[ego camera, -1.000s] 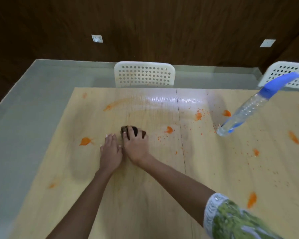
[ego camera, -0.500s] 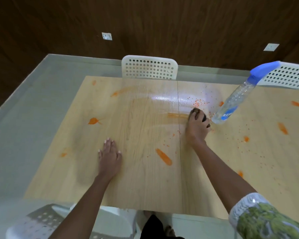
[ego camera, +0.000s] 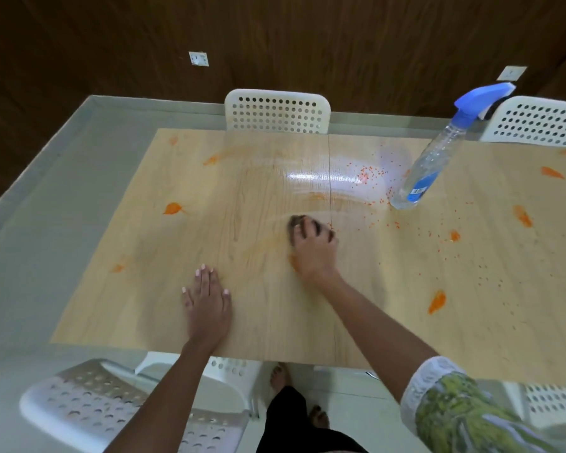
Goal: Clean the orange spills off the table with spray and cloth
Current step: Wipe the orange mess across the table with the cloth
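My right hand [ego camera: 312,248] grips a small dark cloth [ego camera: 297,221] and presses it on the light wooden table [ego camera: 183,322] near its middle seam. Faint orange smears curve around the cloth. My left hand [ego camera: 206,302] lies flat on the table near the front edge, fingers straight. A clear spray bottle [ego camera: 428,165] with a blue trigger head stands at the back right. Orange spills remain: one blot [ego camera: 172,209] at the left, a smaller one [ego camera: 118,268] lower left, one streak [ego camera: 437,301] at the right, and fine orange specks near the bottle.
White perforated chairs stand at the far side [ego camera: 276,112], at the back right [ego camera: 536,122] and in front of me [ego camera: 111,410]. My bare feet [ego camera: 319,416] show below the table's front edge. Dark wood panelling with sockets [ego camera: 198,58] lines the back wall.
My right hand has swept the cloth back left and toward me from beside the bottle, smearing the orange streak that lay near the seam. My left hand stays flat on the table.
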